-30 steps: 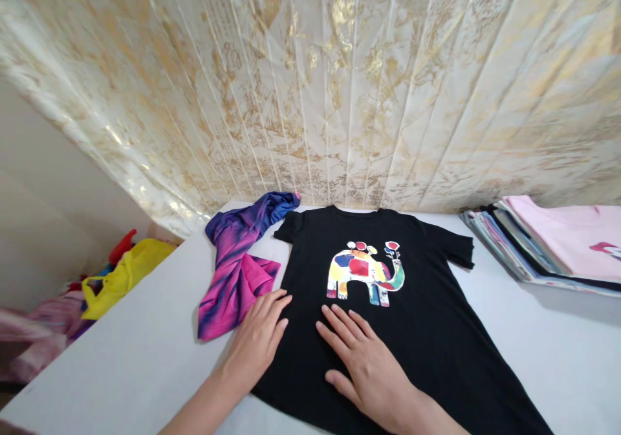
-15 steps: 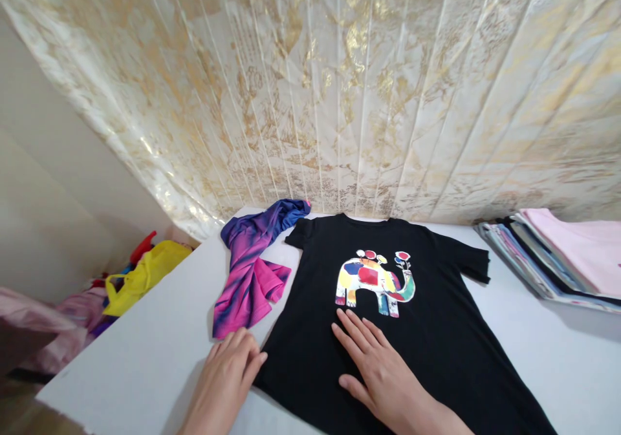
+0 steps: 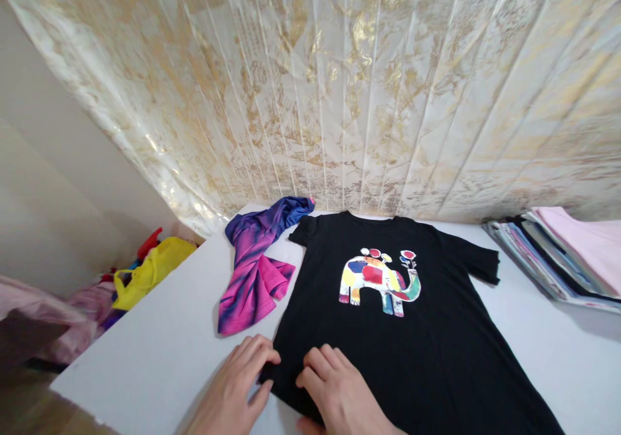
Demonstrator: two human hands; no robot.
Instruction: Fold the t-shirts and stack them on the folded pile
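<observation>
Right hand (image 3: 339, 396) slid back to black T-shirt (image 3: 388, 344) hem | left hand (image 3: 237, 390) pinches corner | right grip: cannot tell

Noted: black T-shirt (image 3: 436, 351) hem and folded clothes stack (image 3: 548, 254) cut off by frame edges; grip of left hand (image 3: 237, 383) on shirt side indeterminable.

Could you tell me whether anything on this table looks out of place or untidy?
The pink-and-purple garment lies crumpled beside the flat black elephant T-shirt, unlike the neatly folded stack at the right; nothing else stands out.
</observation>
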